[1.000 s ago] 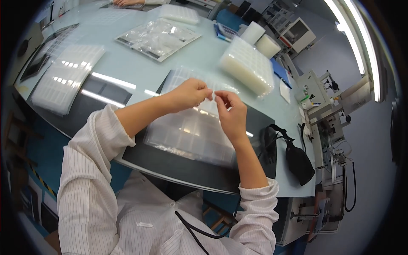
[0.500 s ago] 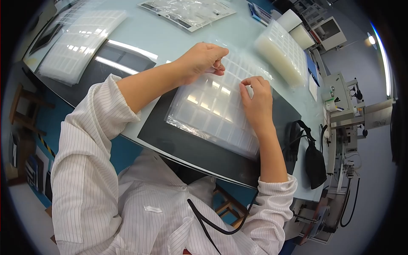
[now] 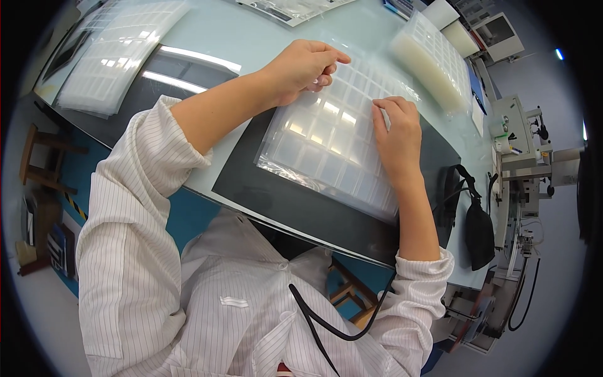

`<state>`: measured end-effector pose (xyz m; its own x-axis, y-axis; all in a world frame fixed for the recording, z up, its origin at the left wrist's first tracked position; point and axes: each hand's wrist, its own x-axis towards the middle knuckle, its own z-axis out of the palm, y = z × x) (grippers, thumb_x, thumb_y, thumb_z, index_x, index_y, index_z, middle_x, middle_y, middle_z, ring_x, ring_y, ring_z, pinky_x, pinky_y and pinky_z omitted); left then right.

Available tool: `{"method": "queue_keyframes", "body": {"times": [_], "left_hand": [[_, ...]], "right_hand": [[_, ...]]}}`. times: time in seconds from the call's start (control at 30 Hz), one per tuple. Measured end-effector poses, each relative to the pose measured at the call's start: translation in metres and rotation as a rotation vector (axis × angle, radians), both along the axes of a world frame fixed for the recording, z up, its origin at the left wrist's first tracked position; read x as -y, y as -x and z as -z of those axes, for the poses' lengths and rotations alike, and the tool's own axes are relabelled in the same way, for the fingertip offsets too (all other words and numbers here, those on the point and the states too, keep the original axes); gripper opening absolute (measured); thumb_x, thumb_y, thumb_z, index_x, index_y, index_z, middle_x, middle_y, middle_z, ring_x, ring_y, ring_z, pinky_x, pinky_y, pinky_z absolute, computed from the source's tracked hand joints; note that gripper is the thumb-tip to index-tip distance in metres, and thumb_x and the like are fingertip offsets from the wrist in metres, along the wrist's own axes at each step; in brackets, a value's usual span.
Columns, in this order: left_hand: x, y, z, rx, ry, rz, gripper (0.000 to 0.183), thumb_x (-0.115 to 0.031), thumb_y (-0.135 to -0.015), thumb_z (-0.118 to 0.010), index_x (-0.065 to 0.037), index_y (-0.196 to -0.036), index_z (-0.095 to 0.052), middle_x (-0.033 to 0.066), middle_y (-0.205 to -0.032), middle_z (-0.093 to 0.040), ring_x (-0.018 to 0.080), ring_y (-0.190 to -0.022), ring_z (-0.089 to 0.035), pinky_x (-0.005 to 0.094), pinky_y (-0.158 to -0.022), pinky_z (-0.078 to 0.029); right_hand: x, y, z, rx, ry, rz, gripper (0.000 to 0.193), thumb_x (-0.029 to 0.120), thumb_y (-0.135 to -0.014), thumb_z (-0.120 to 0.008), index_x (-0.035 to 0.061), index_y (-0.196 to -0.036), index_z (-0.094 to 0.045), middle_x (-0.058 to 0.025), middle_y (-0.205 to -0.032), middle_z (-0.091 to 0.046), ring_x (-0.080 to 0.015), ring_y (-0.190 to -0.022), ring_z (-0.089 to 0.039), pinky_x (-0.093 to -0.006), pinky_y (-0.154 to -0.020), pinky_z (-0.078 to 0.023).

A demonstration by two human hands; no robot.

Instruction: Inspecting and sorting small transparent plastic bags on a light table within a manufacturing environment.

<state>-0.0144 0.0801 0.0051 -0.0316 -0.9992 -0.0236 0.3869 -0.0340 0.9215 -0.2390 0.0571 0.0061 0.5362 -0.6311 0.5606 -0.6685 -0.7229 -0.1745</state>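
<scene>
A stack of clear plastic sheets (image 3: pixel 308 157), divided into rows of rectangular pockets, lies tilted on a dark mat (image 3: pixel 245 173) in front of me. My left hand (image 3: pixel 301 72) is over the stack's far left part, fingers curled in and closed. A shiny clear bit shows at its fingertips, too small to name. At the right side of the stack is my right hand (image 3: pixel 400 135), its thumb and bent fingers drawn together close above the pockets. Whatever may be between them is hidden. Light reflections cover the middle pockets.
Another stack of pocketed sheets (image 3: pixel 119 60) stands at the left, beside a second dark mat (image 3: pixel 169 88). A thick stack (image 3: pixel 430 63) sits at the far right near white rolls (image 3: pixel 458 38). A black pouch with a strap (image 3: pixel 479 235) lies by the right edge; machinery (image 3: pixel 521 132) stands beyond.
The whole view has shifted slightly, so the table's things sit farther right and mostly higher. Both hands keep nearly the same place over the pocketed sheets.
</scene>
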Motion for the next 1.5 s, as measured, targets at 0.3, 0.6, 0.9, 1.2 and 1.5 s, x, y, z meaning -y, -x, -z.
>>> {"method": "queue_keyframes", "body": {"times": [0.3, 0.6, 0.9, 1.2, 1.5], "left_hand": [[0.002, 0.007, -0.003, 0.150, 0.061, 0.053, 0.033, -0.035, -0.095, -0.065, -0.004, -0.083, -0.057, 0.0005, -0.071, -0.051, 0.0066, -0.054, -0.042, 0.0225, -0.047, -0.031], [-0.007, 0.002, -0.011, 0.243, 0.011, 0.146, 0.025, -0.027, -0.096, -0.061, -0.002, -0.101, -0.064, -0.0023, -0.070, -0.050, 0.0057, -0.057, -0.039, 0.0204, -0.050, -0.030], [0.004, -0.013, -0.007, 0.066, -0.058, -0.056, 0.031, -0.032, -0.099, -0.057, -0.007, -0.080, -0.054, -0.0043, -0.065, -0.043, 0.0049, -0.055, -0.036, 0.0209, -0.046, -0.026], [0.002, -0.011, -0.002, 0.159, -0.021, -0.048, 0.033, -0.031, -0.097, -0.057, -0.001, -0.085, -0.059, 0.0006, -0.066, -0.048, 0.0094, -0.058, -0.044, 0.0249, -0.049, -0.034], [-0.004, -0.003, -0.011, 0.469, 0.144, 0.044, 0.041, -0.043, -0.092, -0.067, -0.002, -0.090, -0.066, -0.0015, -0.068, -0.049, 0.0071, -0.061, -0.043, 0.0213, -0.053, -0.033]], "right_hand": [[-0.001, 0.001, -0.011, 0.025, -0.015, -0.042, 0.008, 0.006, -0.086, -0.066, 0.0008, -0.092, -0.066, -0.0084, -0.088, -0.064, -0.0223, -0.085, -0.059, -0.0338, -0.079, -0.048], [-0.009, -0.044, -0.028, 0.348, -0.466, -0.045, 0.012, 0.008, -0.091, -0.065, -0.0015, -0.097, -0.069, -0.0072, -0.092, -0.068, -0.0114, -0.077, -0.061, -0.0267, -0.070, -0.049], [0.003, -0.030, -0.005, 0.023, -0.113, -0.024, 0.009, 0.005, -0.086, -0.065, -0.0003, -0.092, -0.067, -0.0112, -0.090, -0.064, -0.0255, -0.088, -0.060, -0.0363, -0.080, -0.048], [0.000, -0.031, -0.002, 0.029, -0.072, -0.039, 0.007, 0.004, -0.086, -0.065, 0.0000, -0.092, -0.065, -0.0109, -0.092, -0.064, -0.0263, -0.089, -0.059, -0.0363, -0.081, -0.048], [-0.006, -0.038, -0.026, 0.213, -0.334, -0.146, 0.013, 0.005, -0.089, -0.065, -0.0006, -0.100, -0.066, -0.0079, -0.091, -0.067, -0.0175, -0.085, -0.062, -0.0297, -0.079, -0.049]]}}
